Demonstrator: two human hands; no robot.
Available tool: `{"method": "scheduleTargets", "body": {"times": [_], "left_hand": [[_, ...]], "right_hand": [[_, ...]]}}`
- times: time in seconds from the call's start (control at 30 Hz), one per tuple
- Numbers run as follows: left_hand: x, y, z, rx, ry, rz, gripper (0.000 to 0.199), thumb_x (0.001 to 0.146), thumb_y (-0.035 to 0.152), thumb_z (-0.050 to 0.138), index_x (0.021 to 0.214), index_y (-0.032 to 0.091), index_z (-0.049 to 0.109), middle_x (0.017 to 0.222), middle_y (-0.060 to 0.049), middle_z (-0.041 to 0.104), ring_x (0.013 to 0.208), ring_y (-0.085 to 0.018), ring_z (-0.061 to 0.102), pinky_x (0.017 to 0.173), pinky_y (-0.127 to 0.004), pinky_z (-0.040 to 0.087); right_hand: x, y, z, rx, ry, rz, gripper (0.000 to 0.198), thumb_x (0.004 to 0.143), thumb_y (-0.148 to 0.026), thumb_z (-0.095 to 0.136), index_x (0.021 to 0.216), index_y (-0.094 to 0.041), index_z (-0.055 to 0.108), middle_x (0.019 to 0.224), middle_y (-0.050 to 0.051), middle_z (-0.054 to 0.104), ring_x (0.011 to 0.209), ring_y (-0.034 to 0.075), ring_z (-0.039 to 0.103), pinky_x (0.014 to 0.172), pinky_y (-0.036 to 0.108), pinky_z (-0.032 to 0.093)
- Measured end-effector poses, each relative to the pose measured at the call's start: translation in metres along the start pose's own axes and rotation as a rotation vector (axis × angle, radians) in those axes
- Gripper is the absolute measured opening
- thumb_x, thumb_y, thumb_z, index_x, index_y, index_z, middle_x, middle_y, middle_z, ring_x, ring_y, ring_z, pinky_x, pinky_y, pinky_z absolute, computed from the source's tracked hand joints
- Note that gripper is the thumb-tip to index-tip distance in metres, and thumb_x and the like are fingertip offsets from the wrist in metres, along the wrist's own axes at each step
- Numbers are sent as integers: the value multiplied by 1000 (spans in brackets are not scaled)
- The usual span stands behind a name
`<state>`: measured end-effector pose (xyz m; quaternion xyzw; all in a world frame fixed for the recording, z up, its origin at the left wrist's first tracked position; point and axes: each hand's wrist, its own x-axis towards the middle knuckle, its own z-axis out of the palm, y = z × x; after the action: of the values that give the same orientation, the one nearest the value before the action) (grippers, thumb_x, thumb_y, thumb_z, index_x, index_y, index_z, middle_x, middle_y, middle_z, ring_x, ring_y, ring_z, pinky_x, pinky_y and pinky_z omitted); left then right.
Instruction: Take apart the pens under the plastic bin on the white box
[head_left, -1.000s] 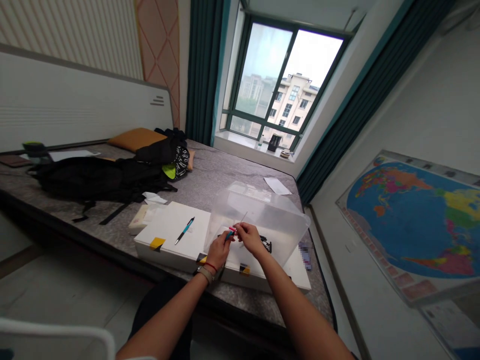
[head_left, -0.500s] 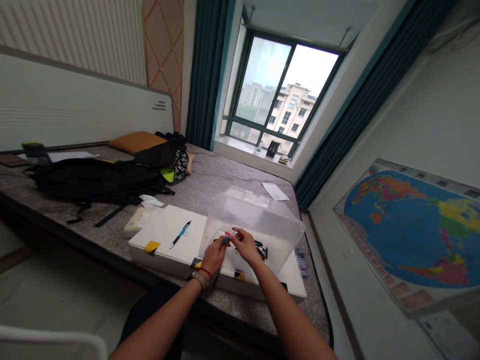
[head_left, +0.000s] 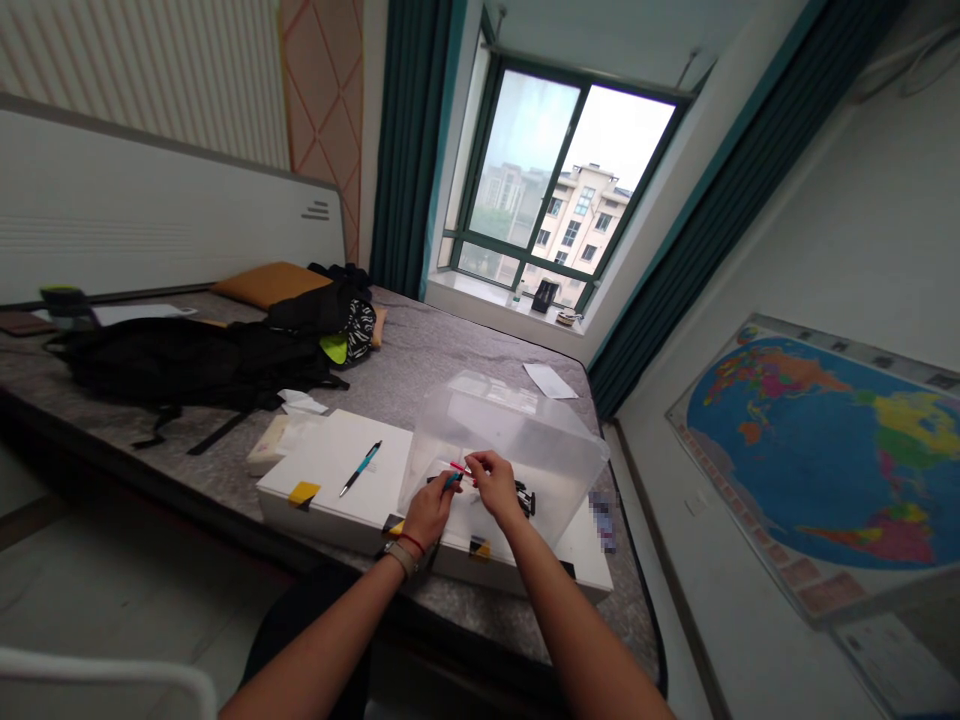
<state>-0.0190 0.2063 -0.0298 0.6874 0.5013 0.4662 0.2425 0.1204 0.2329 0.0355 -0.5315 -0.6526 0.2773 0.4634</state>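
Observation:
My left hand is closed around a short blue pen part, mostly hidden by the fingers. Right beside it, my right hand pinches a thin pink-red stick that looks like part of a pen. Both hands are at the mouth of a clear plastic bin tipped on its side. Inside the bin, several black pen parts lie to the right of my right hand. A blue-and-black pen rests on the white box to the left.
A tissue pack sits left of the white box. Farther back on the bed are a black backpack, an orange cushion and a sheet of paper. A world map is on the right wall.
My right hand has shifted and turned slightly beside my left, and more of the thin pink-red stick shows. My left hand stays nearly still around the blue pen part.

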Motion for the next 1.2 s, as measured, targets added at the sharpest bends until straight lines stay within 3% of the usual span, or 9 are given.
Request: {"method": "scheduleTargets", "body": {"times": [0.4, 0.77, 0.97, 1.2], "left_hand": [[1, 8, -5, -11, 15, -1, 21, 92, 31, 38, 100, 22, 56, 86, -3, 69, 82, -18, 64, 73, -27, 45], [1, 3, -2, -5, -6, -9, 23, 93, 33, 36, 99, 23, 57, 88, -2, 70, 81, -17, 64, 72, -26, 44], [1, 5, -3, 27, -60, -22, 22, 92, 34, 39, 96, 24, 59, 83, 0, 70, 76, -17, 64, 69, -25, 42], [3, 9, -7, -52, -77, -23, 28, 92, 38, 38, 88, 22, 61, 80, 0, 69, 72, -15, 62, 67, -23, 42]], "right_hand": [[5, -4, 0, -27, 52, -35, 23, 80, -38, 56, 82, -17, 66, 80, 4, 68, 73, 17, 60, 72, 30, 49], [9, 0, -1, -28, -113, 38, 19, 77, -35, 60, 82, -18, 67, 74, 3, 68, 65, 15, 61, 57, 25, 50], [8, 9, 0, -110, -93, 31, 18, 77, -34, 60, 78, -18, 67, 74, 3, 69, 68, 15, 62, 63, 27, 51], [11, -3, -3, -178, -54, 74, 19, 74, -36, 64, 73, -17, 66, 67, 2, 67, 64, 15, 61, 60, 24, 48]]}}
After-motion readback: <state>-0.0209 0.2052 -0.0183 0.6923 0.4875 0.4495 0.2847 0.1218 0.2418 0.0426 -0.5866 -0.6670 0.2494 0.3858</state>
